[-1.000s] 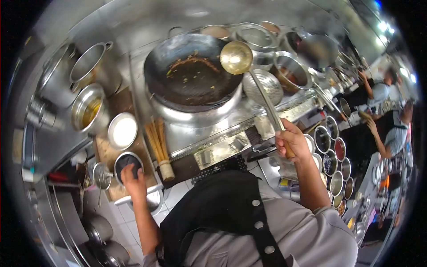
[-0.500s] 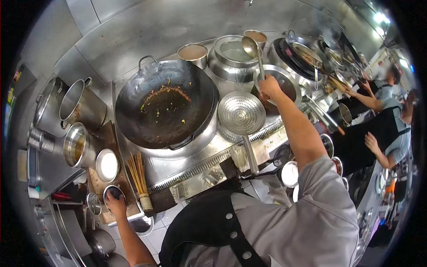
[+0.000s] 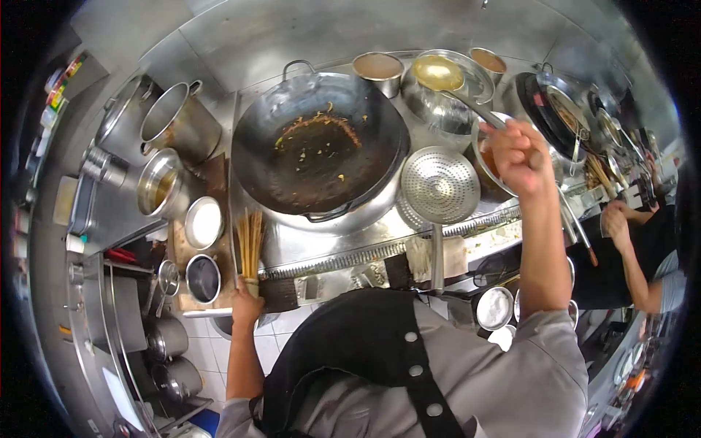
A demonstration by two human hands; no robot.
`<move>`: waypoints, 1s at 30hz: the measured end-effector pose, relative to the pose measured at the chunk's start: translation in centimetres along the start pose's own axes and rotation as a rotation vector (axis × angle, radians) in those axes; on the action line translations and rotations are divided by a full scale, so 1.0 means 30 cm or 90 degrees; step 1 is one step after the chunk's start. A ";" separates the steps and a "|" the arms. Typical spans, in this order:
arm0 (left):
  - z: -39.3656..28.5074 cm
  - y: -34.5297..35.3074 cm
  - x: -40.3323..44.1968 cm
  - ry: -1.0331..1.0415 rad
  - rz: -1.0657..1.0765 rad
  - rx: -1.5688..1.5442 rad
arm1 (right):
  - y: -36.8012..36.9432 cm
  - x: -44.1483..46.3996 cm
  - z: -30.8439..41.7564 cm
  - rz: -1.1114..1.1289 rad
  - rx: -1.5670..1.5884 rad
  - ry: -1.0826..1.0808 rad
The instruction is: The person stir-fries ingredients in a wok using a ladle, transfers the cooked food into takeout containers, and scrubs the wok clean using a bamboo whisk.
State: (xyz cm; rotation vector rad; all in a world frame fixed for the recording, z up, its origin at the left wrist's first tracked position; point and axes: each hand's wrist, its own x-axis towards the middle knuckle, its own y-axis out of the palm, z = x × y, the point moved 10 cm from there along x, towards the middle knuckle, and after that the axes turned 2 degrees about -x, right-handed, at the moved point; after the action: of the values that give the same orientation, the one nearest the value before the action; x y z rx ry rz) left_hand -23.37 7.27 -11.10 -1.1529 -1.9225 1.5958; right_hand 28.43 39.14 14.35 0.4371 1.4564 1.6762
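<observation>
My right hand (image 3: 521,155) is closed around the handle of a ladle (image 3: 438,71). The ladle's bowl looks full of yellowish liquid and hangs over the round steel pot (image 3: 447,109) at the back. At the lower left, my left hand (image 3: 247,304) wraps round the base of a bamboo wok brush (image 3: 250,237), whose bristles point up and away from me. The big black wok (image 3: 321,182) stands on the stove between my hands, with food scraps and brown residue inside. A perforated strainer (image 3: 440,184) lies right of the wok, its handle towards me.
Left of the wok stand a tall pot (image 3: 182,128), a steel bowl of oil (image 3: 162,182), a bowl of white stuff (image 3: 204,223) and a small dark-bottomed bowl (image 3: 203,279). Reddish liquid shows in a pot beneath my right hand. A co-worker's arm (image 3: 634,263) is at the right.
My left hand has left the small dark-bottomed bowl and taken hold of the brush. My right hand has turned and lifted, and the ladle's bowl now looks full. The view has shifted.
</observation>
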 end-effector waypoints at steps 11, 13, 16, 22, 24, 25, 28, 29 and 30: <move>-0.217 -0.269 -0.081 -0.069 -0.019 -0.929 | -0.066 -0.177 -0.562 0.037 0.014 0.162; -0.384 -0.443 -0.091 0.115 -0.075 -0.746 | -0.128 -0.157 -0.640 0.023 0.046 0.171; -0.676 -0.605 -0.026 0.285 -0.119 -0.462 | -0.155 -0.136 -0.733 0.000 -0.013 0.183; -1.008 -0.467 0.320 0.353 -0.018 0.023 | -0.164 -0.121 -0.828 -0.012 -0.015 0.244; -1.073 -0.525 0.277 0.473 -0.202 0.089 | -0.234 -0.064 -0.799 -0.037 -0.043 0.188; -1.090 -0.513 0.246 0.426 -0.135 0.073 | -0.256 -0.045 -0.795 -0.046 -0.034 0.178; -1.044 -0.416 0.301 0.627 -0.039 0.051 | -0.221 -0.050 -0.780 -0.043 -0.073 0.145; -1.080 -0.489 0.251 0.520 -0.053 0.166 | -0.214 -0.062 -0.768 -0.056 -0.094 0.143; -1.094 -0.527 0.247 0.500 -0.113 0.177 | -0.224 -0.055 -0.768 -0.062 -0.078 0.148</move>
State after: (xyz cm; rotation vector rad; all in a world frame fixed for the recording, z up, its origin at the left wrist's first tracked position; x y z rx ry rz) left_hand -9.08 33.22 11.37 -1.2016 -1.2081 1.0385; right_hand 15.04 23.05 2.52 0.1043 1.5033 1.7702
